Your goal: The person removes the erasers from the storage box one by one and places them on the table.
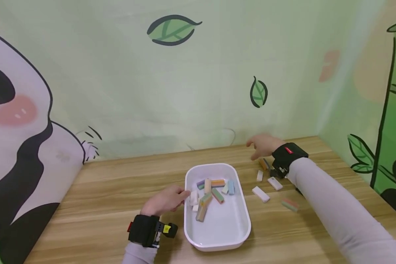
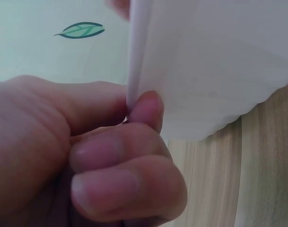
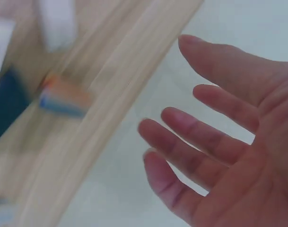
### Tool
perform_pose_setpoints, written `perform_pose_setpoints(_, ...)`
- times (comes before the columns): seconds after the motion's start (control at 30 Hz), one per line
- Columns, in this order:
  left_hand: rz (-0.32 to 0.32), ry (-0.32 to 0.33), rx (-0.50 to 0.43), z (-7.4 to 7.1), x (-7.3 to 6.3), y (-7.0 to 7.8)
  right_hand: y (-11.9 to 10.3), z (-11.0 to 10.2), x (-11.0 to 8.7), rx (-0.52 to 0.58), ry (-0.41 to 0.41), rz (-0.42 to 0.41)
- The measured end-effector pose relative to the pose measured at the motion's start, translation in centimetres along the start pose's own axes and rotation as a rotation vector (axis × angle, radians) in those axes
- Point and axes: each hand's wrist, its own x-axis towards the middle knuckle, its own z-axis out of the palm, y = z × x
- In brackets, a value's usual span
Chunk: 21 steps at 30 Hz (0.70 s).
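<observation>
Backdrop: pale green sheeting printed with leaves, meeting the far edge of the wood-grain bench.
White tray: on the bench, between the two hands, its long sides running from near edge toward far edge.
Blocks in the tray: a loose heap of coloured and white pieces, mostly in its far half, just right of the left hand.
Left hand: thumb and a finger pinch the tray's left rim, the other fingers curled.
Right hand: fingers apart and slightly bent, holding nothing, at the bench's far edge toward the far right corner.
Orange-and-blue block: on the bench, just nearward of the right hand.
White blocks: three, between tray and right forearm.
Green-and-red block: beside that forearm, closest of the loose ones to the near edge.
</observation>
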Motion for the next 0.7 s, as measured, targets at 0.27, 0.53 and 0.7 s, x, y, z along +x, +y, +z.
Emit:
perform_pose_setpoints(0.27,-0.003,0.004,-0.003,0.4,0.0,0.1,-8.0,1.9,0.1,0.007,-0.017,-0.270)
perform_pose_setpoints(0.53,0.040,-0.011,-0.017,0.3,0.0,-0.1,-16.2,3.1,-2.0,0.037,-0.181,-0.475)
perform_pose_setpoints(0.7,0.059,0.000,-0.007,0.2,0.2,-0.2,-19.1,4.4,-2.5,-0.062,-0.253,-0.460)
